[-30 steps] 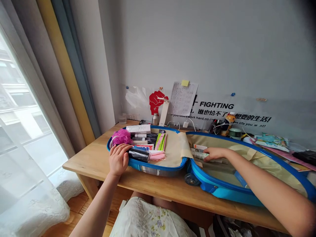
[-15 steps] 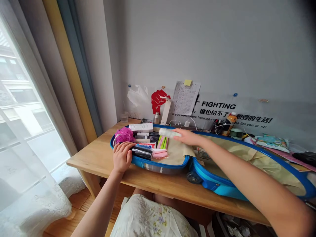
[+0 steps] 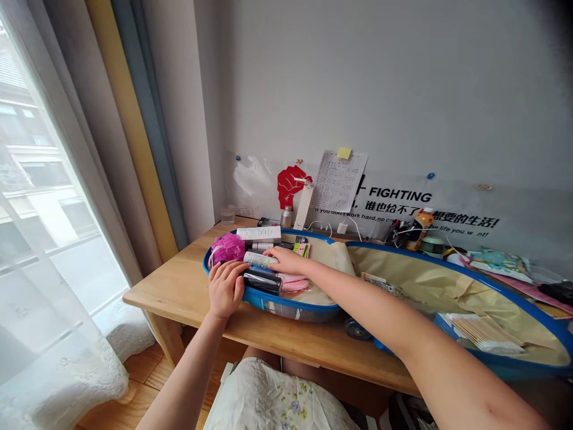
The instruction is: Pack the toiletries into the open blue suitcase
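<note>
White tube (image 3: 258,259) pinched in right hand (image 3: 286,261); left hand (image 3: 226,289), loosely bent, at suitcase rim (image 3: 308,307), hold unclear.

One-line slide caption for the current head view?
Right hand holding a pale tube beside a magenta mesh puff in an open blue suitcase, left hand at its edge.

So here's the suitcase (image 3: 308,308), opened flat along the table (image 3: 170,280): in its left half (image 3: 319,296), bath puff (image 3: 228,247) leftmost, box (image 3: 258,234) behind, tube (image 3: 258,260) in the middle under the right hand (image 3: 286,261), cylinder (image 3: 262,280) nearest the front rim. Over in the right half (image 3: 412,269) — cotton swabs (image 3: 486,334)! Behind it all, the wall (image 3: 380,77) (a cup (image 3: 227,213) stands in the back-left corner).
</note>
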Motion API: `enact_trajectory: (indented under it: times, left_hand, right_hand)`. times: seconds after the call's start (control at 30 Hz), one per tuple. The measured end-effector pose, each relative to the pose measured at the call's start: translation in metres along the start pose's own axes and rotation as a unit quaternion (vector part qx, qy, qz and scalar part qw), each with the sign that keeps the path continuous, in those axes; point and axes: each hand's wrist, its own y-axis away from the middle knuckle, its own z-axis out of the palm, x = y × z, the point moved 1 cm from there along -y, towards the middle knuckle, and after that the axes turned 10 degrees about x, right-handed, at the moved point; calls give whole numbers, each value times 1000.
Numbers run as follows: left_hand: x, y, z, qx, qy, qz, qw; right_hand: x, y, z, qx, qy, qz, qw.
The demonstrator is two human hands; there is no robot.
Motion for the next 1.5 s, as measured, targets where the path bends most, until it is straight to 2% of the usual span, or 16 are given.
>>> enact_trajectory:
  times: [0.17,0.3,0.43,0.53,0.6,0.67,0.77,0.93,1.07,1.17,1.3,1.4,1.5]
  left_hand:
    - [1,-1,-1,4,-1,4,1000]
    - [2,-2,-2,10,0,11,1000]
    - [0,0,-1,8,1,7,1000]
    - [0,1,0,4,0,4,1000]
    - [0,1,-1,2,0,4,1000]
    - [0,1,-1,1,0,1,1000]
    - [0,0,-1,2,-4,-2,1000]
    - [0,0,-1,3,-7,0,1000]
    - [-1,0,-1,-2,-6,1,1000]
    - [0,0,-1,-4,-3,-8,1000]
    - [0,1,0,-4,4,-16,1000]
    - [0,1,1,0,2,-14,1000]
    - [0,1,1,6,-4,-12,1000]
  right_hand:
    - [9,-2,-7,21,-51,11,998]
    - [39,5,-49,73,-80,51,993]
    - [97,43,-106,92,-54,117,987]
    - [141,93,-130,77,-10,178,981]
    - [163,127,-132,42,17,212,976]
    - [178,155,-124,6,40,235,971]
    - [192,181,-107,-13,81,255,963]
    - [202,188,-88,-31,135,276,951]
    - [203,187,-85,-41,159,284,945]
    - [204,190,-96,-30,169,288,942]
    - [203,190,-128,5,168,293,941]
    - [185,174,-147,74,127,284,947]
    - [145,136,-144,116,106,224,962]
